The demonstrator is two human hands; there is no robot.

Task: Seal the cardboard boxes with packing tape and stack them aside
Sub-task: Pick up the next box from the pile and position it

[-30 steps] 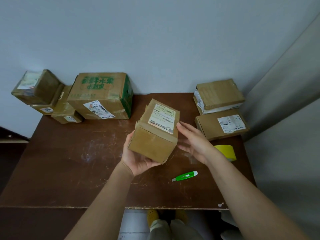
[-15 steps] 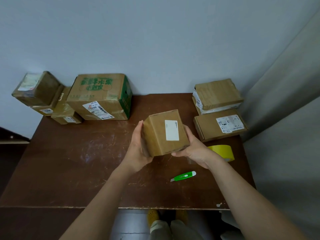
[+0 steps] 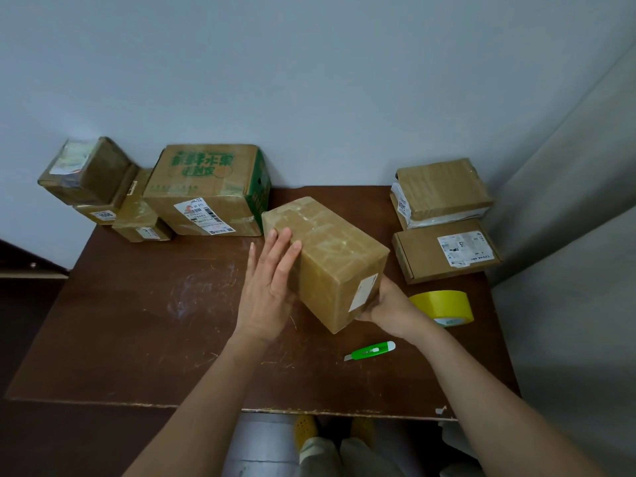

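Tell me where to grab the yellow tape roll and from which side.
Take the yellow tape roll from above, fingers into its open core and thumb on the outer wall. It lies flat on the table, close behind the right hand, so that hand is nearest.

Illumination was dim, soft and even, with a cool grey cast over the wall (image 3: 309, 80). No light source was in view. Shadows were faint and diffuse, showing mainly beneath the held box (image 3: 330, 256) and under the table (image 3: 137, 321) edge. The taped top of the box showed weak, pale sheen; the table showed dull scuffed reflections. Wide-angle distortion curved the wall corner at right and stretched the forearms toward the lower edge. Focus was adequate at centre; label text was mostly unreadable, and the frame corners were soft.
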